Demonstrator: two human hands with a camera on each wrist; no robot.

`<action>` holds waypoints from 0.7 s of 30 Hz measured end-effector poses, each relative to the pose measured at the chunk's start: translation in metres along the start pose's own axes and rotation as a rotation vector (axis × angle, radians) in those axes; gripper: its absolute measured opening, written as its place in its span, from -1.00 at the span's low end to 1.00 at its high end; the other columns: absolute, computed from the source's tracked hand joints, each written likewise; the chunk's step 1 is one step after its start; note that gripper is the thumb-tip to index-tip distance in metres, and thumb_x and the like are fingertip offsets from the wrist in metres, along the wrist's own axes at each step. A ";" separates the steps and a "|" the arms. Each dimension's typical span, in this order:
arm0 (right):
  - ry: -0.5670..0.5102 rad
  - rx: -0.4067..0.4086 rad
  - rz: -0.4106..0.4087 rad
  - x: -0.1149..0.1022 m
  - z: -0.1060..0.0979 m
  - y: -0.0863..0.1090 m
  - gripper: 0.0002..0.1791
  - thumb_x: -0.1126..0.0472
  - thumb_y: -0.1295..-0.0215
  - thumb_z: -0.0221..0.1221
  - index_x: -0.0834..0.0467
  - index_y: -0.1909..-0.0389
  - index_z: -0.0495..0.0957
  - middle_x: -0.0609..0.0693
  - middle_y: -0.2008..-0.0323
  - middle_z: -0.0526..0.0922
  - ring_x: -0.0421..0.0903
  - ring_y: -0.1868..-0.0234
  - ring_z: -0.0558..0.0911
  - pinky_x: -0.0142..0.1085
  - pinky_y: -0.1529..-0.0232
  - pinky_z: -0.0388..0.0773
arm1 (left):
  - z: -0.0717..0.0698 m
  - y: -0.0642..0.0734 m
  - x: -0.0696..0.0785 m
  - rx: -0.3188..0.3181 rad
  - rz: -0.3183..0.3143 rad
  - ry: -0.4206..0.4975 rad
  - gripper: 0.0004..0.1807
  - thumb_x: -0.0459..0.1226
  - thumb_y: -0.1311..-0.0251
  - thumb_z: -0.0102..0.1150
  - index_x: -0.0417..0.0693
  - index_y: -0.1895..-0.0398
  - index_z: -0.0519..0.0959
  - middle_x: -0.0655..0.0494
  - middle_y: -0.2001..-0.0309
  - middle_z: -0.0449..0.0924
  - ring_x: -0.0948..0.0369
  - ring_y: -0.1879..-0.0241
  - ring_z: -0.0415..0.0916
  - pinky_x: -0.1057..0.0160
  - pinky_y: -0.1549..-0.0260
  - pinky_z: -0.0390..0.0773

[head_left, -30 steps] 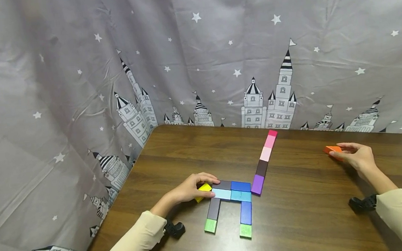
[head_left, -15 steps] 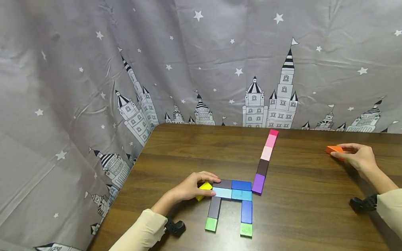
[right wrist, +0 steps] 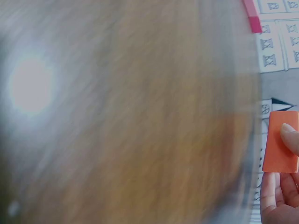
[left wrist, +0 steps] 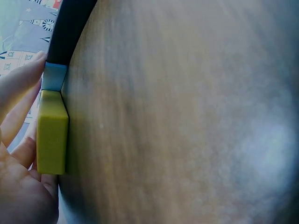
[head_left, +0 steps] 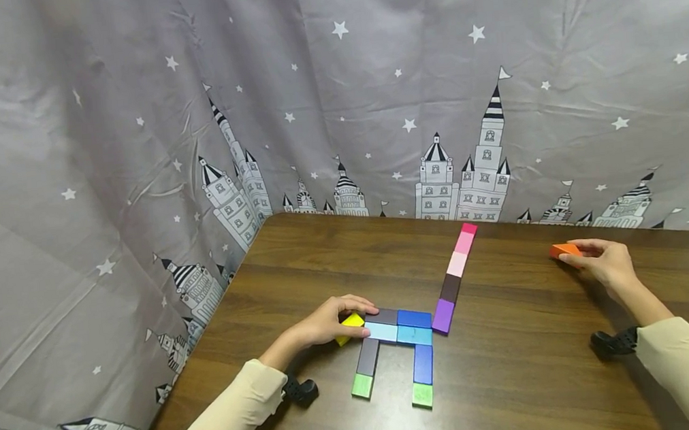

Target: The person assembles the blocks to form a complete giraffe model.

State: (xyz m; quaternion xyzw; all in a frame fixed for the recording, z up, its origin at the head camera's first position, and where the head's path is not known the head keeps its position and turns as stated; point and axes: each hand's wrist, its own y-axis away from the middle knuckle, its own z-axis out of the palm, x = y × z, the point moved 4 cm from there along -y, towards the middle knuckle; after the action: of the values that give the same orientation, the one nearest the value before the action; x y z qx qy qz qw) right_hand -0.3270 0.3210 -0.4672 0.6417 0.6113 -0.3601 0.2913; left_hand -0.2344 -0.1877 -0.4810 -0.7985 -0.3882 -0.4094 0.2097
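Observation:
My left hand rests over a yellow block on the table. Its thumb tip touches the light blue block, and its fingertips touch the dark grey block. In the left wrist view the yellow block lies against the light blue block, beside my palm. At the right, my right hand pinches an orange block, which looks wedge-shaped from above. In the right wrist view, the thumb presses a flat rectangular face of the orange block.
Blue and cyan blocks continue the flat arrangement. Two downward legs end in green blocks. A slanted row runs from a purple block to a red-pink one. A castle-print curtain borders the wooden table.
My right hand has shifted slightly left with the orange block during the last half second. The left hand and the laid blocks stay in place.

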 end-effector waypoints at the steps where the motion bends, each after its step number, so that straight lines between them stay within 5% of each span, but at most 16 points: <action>1: -0.004 -0.003 -0.005 -0.002 0.001 -0.001 -0.34 0.09 -0.22 0.41 0.51 -0.13 0.49 -0.42 0.43 0.51 -0.45 0.39 0.44 -0.53 0.45 0.49 | 0.000 0.000 0.000 -0.002 -0.003 -0.002 -0.56 -0.27 -0.20 0.40 -0.13 -0.15 0.64 0.03 -0.17 0.57 0.09 -0.21 0.42 0.18 -0.18 0.41; 12: -0.049 -0.039 -0.028 -0.024 0.018 -0.016 -0.37 0.14 -0.24 0.40 0.50 -0.16 0.49 -0.29 0.30 0.55 -0.45 0.34 0.46 -0.51 0.38 0.54 | -0.002 0.000 -0.001 -0.001 -0.002 -0.007 -0.56 -0.27 -0.19 0.41 -0.10 -0.16 0.64 0.07 -0.17 0.57 0.13 -0.21 0.42 0.21 -0.18 0.40; 21: -0.020 -0.026 -0.033 -0.039 0.041 -0.027 -0.44 0.21 -0.24 0.39 0.48 -0.14 0.52 0.33 0.01 0.60 -0.45 0.33 0.42 -0.54 0.43 0.46 | -0.001 -0.001 -0.001 -0.008 -0.006 -0.013 -0.55 -0.26 -0.18 0.41 -0.11 -0.16 0.64 0.06 -0.17 0.56 0.12 -0.22 0.41 0.22 -0.18 0.41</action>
State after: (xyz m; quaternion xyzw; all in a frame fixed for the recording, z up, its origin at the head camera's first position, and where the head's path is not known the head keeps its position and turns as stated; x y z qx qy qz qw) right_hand -0.3583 0.2673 -0.4571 0.6241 0.6236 -0.3630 0.2998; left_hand -0.2355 -0.1881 -0.4814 -0.8008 -0.3904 -0.4065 0.2025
